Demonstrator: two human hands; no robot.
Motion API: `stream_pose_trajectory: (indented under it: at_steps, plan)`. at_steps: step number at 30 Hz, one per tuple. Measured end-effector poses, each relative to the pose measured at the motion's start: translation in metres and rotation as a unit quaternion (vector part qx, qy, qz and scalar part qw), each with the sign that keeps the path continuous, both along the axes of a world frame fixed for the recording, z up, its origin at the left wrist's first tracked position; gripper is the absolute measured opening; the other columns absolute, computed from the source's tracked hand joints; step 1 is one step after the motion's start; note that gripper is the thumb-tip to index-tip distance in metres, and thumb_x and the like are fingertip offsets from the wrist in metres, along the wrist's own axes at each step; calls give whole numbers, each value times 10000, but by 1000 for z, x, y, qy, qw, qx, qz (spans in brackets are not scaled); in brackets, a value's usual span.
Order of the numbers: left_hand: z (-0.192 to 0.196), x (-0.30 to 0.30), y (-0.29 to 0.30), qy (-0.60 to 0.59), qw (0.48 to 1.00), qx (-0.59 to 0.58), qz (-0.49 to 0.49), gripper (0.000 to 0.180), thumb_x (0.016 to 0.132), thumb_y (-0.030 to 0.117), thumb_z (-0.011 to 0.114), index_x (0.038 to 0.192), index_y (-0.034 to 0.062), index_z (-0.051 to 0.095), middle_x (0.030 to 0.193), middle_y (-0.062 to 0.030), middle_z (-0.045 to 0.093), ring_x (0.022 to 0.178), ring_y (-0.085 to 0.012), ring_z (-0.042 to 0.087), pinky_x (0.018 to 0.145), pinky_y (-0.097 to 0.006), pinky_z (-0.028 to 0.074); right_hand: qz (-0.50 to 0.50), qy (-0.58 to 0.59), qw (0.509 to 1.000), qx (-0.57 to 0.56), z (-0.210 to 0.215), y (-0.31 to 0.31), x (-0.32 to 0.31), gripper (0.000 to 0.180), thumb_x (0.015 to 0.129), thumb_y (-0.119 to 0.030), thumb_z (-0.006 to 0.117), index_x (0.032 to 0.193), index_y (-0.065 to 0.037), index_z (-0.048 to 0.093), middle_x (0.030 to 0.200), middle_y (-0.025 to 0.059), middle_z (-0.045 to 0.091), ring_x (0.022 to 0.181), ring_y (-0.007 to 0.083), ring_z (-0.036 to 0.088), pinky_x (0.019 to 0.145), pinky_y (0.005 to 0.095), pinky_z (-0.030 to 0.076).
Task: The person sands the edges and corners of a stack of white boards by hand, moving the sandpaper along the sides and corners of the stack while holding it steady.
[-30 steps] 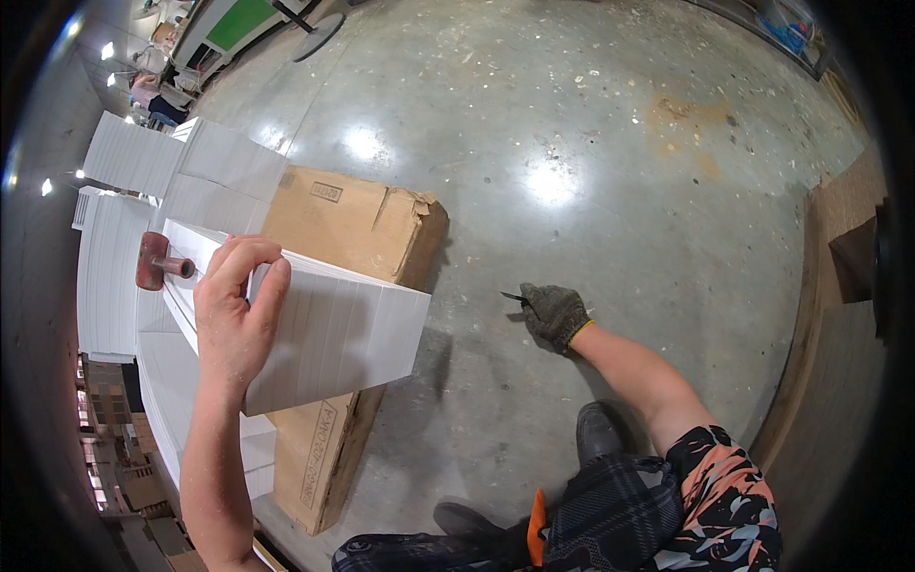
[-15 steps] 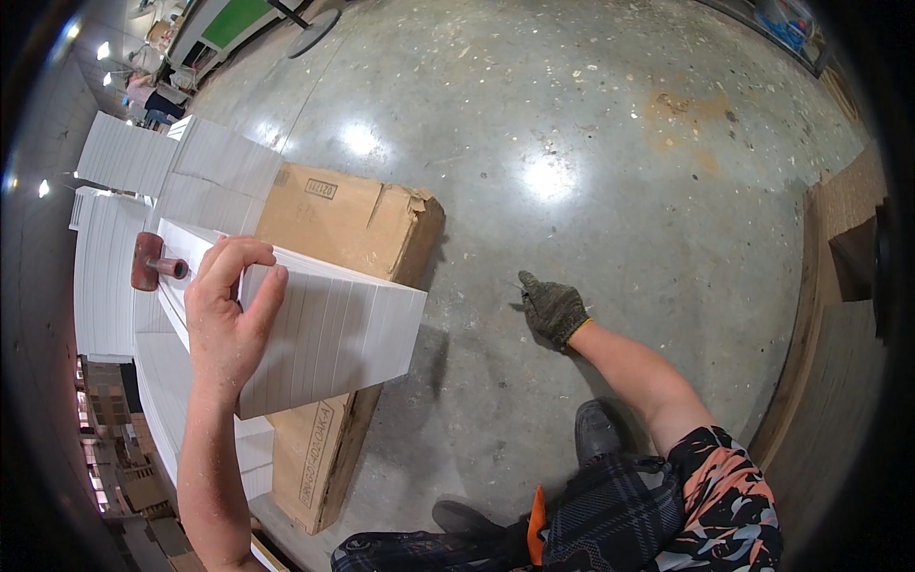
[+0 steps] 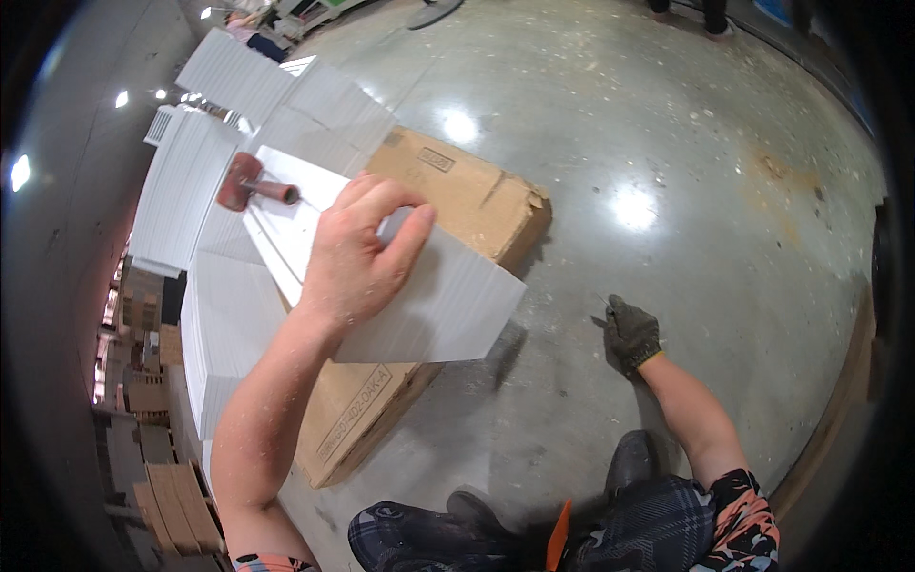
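Observation:
My bare left hand [image 3: 367, 250] is curled over the upper edge of a stack of white boards [image 3: 443, 300], thumb bent on the near side and fingers on the far side. A red mallet [image 3: 243, 181] lies on the white boards just beyond that hand, its stubby handle pointing right. Under the stack is a flat brown cardboard carton [image 3: 457, 181]. My right hand [image 3: 632, 334], in a dark knitted glove, hangs over the floor with its fingers pinched. A thin sliver shows at its fingertips, too small to name.
More stacks of white boards [image 3: 181, 191] stand at the left and far left. Brown panels [image 3: 176, 505] rest at the lower left. A person [image 3: 255, 36] is far off at the upper left, and another person's legs [image 3: 715, 14] show at the top right. Speckled concrete floor [image 3: 581, 124] spreads to the right.
The whole scene has shifted right and slightly up or turned as my head moved. My left hand is still on the boards, my right still pinched. A person's legs now show at the top right.

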State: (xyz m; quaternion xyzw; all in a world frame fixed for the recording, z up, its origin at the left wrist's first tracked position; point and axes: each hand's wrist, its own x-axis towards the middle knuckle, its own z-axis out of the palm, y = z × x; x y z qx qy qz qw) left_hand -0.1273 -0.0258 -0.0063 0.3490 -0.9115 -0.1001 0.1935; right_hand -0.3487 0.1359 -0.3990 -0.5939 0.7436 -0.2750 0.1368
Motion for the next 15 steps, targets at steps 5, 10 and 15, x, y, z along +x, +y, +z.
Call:
stream_pose_trajectory:
  at_steps: [5,10,15]
  plan:
    - [6,18,-7,134,980,143,20,246,930,188,648,1085,1,687,1108,-130,689,978,-176,646,868,-286,499,4,23,1000,6,-7,-4,9,321,911,-216,506,1185,-57,564,841,186,665,761,383,648,694,510,507]
    - [5,43,-12,102,991,88,-30,267,928,175,652,1130,0,661,1246,-173,641,1171,-263,604,966,-341,469,16,33,999,-12,-7,0,4,317,913,-223,506,1177,-57,564,839,187,661,756,378,645,683,517,499]
    - [-3,46,-7,65,996,-7,-66,283,915,157,658,1159,17,640,1220,-185,652,1268,-339,544,998,-382,461,17,22,999,-17,-2,0,5,323,909,-236,512,1174,-59,561,859,198,656,785,395,636,701,516,495]
